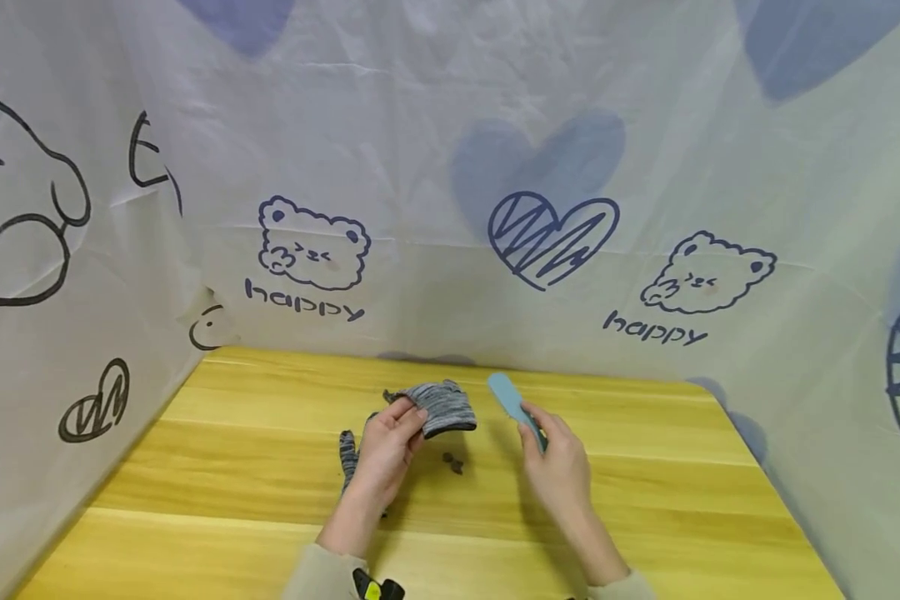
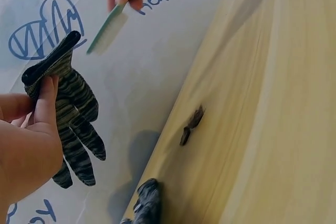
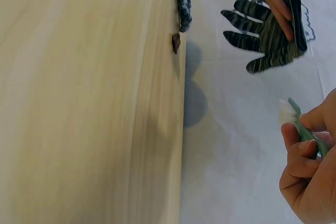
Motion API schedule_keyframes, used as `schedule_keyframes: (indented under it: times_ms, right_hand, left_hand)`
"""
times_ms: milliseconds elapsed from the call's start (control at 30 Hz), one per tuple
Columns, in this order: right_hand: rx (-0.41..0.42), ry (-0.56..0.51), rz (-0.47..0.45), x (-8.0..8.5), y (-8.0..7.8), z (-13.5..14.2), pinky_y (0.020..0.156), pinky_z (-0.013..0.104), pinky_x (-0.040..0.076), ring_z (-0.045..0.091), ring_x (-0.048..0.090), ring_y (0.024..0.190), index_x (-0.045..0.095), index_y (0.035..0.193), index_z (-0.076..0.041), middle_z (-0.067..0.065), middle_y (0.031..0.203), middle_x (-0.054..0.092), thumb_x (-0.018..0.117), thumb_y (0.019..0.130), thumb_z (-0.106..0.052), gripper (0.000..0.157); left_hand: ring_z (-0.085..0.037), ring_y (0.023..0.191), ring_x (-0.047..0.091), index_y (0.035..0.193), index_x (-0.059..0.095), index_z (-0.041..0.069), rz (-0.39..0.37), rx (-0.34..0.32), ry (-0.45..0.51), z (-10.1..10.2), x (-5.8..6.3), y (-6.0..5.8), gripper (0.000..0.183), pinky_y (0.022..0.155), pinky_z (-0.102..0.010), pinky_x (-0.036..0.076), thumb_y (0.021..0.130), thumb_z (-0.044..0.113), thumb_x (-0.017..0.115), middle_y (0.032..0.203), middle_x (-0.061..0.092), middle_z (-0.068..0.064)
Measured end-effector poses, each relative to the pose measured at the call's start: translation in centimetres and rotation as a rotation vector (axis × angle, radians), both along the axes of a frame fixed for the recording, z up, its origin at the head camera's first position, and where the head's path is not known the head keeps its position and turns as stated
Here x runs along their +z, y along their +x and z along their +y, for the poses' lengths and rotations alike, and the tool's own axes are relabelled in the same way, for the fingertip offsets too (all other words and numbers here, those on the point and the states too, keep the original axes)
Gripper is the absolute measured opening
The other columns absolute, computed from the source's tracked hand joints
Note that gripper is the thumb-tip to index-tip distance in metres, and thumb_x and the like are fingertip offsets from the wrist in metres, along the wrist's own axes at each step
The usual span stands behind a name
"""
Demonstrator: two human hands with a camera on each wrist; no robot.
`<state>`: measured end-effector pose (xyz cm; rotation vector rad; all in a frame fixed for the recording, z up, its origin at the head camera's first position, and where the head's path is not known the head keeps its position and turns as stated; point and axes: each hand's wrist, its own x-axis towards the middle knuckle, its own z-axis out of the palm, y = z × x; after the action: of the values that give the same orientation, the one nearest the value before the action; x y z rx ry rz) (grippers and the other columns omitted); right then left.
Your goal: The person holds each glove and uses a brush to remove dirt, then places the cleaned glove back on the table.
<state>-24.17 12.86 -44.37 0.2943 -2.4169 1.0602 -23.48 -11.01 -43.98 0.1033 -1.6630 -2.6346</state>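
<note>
In the head view my left hand [image 1: 384, 446] pinches a grey-and-black striped knit glove [image 1: 446, 407] near its dark-edged cuff, holding it above the table. The glove's fingers hang loose in the left wrist view, where the same glove [image 2: 68, 114] shows beside the thumb. My right hand [image 1: 558, 462] grips the handle of a light blue-green brush [image 1: 506, 393]. White bristles [image 3: 286, 113] show on the brush in the right wrist view. Brush and glove are apart, with a gap between them.
A second striped glove [image 1: 348, 454] lies on the wooden table [image 1: 645, 467], partly behind my left forearm. Small dark brown bits [image 1: 453, 463] sit on the tabletop between my hands. A white printed sheet [image 1: 420, 167] hangs behind the table and along its sides.
</note>
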Motion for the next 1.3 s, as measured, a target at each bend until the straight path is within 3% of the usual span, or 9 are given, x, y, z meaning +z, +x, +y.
schedule_keyframes:
  times_ms: [100,267,500,667,800,900,1000,1133,1300]
  right_hand:
    - [-0.001,-0.022,-0.021,0.1,-0.1,0.8,0.061,0.029,0.051,0.019,0.061,0.075,0.070,0.132,-0.005,0.015,0.107,0.074,0.073,0.098,-0.009,0.034]
    - [-0.004,-0.033,-0.075,0.2,-0.5,3.3,0.054,0.023,0.044,0.016,0.054,0.068,0.068,0.135,-0.006,0.014,0.106,0.072,0.070,0.100,-0.009,0.035]
    - [0.003,0.012,-0.220,0.5,-1.5,7.5,0.045,0.024,0.040,0.015,0.048,0.056,0.063,0.141,-0.007,0.019,0.115,0.070,0.064,0.104,-0.012,0.038]
    - [0.012,0.094,-0.356,0.2,-1.7,9.5,0.045,0.027,0.038,0.015,0.042,0.050,0.059,0.146,-0.007,0.024,0.126,0.067,0.057,0.107,-0.016,0.040]
    - [0.037,0.180,-0.435,-0.3,-1.2,10.3,0.056,0.034,0.048,0.026,0.061,0.070,0.056,0.147,-0.001,0.030,0.133,0.063,0.055,0.107,-0.014,0.042]
    - [0.068,0.223,-0.473,-0.8,-0.6,10.8,0.067,0.041,0.054,0.038,0.067,0.097,0.053,0.147,0.003,0.034,0.135,0.061,0.054,0.106,-0.009,0.043]
    - [0.101,0.256,-0.489,-1.4,-0.1,11.2,0.083,0.051,0.058,0.045,0.064,0.114,0.053,0.147,0.006,0.035,0.135,0.060,0.054,0.105,-0.006,0.043]
    - [0.123,0.281,-0.523,-1.8,0.7,11.6,0.094,0.059,0.056,0.046,0.062,0.119,0.051,0.147,0.007,0.032,0.131,0.063,0.054,0.104,-0.006,0.045]
    - [0.142,0.294,-0.527,-1.8,1.5,11.6,0.090,0.057,0.057,0.040,0.064,0.114,0.051,0.147,0.009,0.029,0.127,0.065,0.056,0.103,-0.005,0.046]
  left_hand:
    - [-0.001,0.088,0.057,0.149,0.044,-0.014,0.000,0.017,-0.042,-0.8,0.3,0.0,0.049,0.072,-0.015,0.052,0.103,-0.002,0.056,0.123,0.064,-0.012]
    - [-0.008,0.117,0.059,0.154,0.035,-0.014,0.011,0.021,-0.095,-2.6,0.8,0.0,0.054,0.078,-0.013,0.053,0.104,-0.003,0.054,0.153,0.046,-0.031]
    - [-0.033,0.152,0.026,0.158,0.021,-0.013,0.016,-0.028,-0.151,-6.3,1.9,-0.2,0.061,0.078,-0.012,0.052,0.105,-0.004,0.050,0.162,0.020,-0.035]
    - [-0.015,0.142,0.044,0.160,0.016,-0.011,-0.011,-0.061,-0.206,-9.5,2.6,-0.4,0.063,0.083,-0.010,0.051,0.106,-0.003,0.048,0.166,0.014,-0.030]
    - [0.005,0.112,0.056,0.160,0.012,-0.010,-0.028,-0.091,-0.266,-12.2,2.6,-0.2,0.066,0.081,-0.011,0.052,0.107,0.000,0.048,0.168,0.009,-0.028]
    - [-0.010,0.135,0.050,0.160,0.007,-0.010,-0.030,-0.142,-0.319,-14.1,2.1,0.3,0.068,0.080,-0.012,0.052,0.108,0.003,0.048,0.169,0.000,-0.028]
    - [-0.030,0.155,0.019,0.161,0.003,-0.009,-0.052,-0.200,-0.381,-15.8,1.5,0.9,0.070,0.088,-0.012,0.052,0.109,0.007,0.048,0.169,-0.006,-0.028]
    - [-0.042,0.156,0.004,0.160,0.000,-0.011,-0.108,-0.253,-0.449,-17.6,0.4,1.9,0.073,0.120,-0.035,0.038,0.110,0.011,0.048,0.168,-0.008,-0.030]
    - [-0.048,0.154,0.007,0.159,0.003,-0.014,-0.167,-0.275,-0.495,-19.0,-0.7,2.7,0.074,0.124,-0.054,0.020,0.111,0.017,0.050,0.167,-0.003,-0.034]
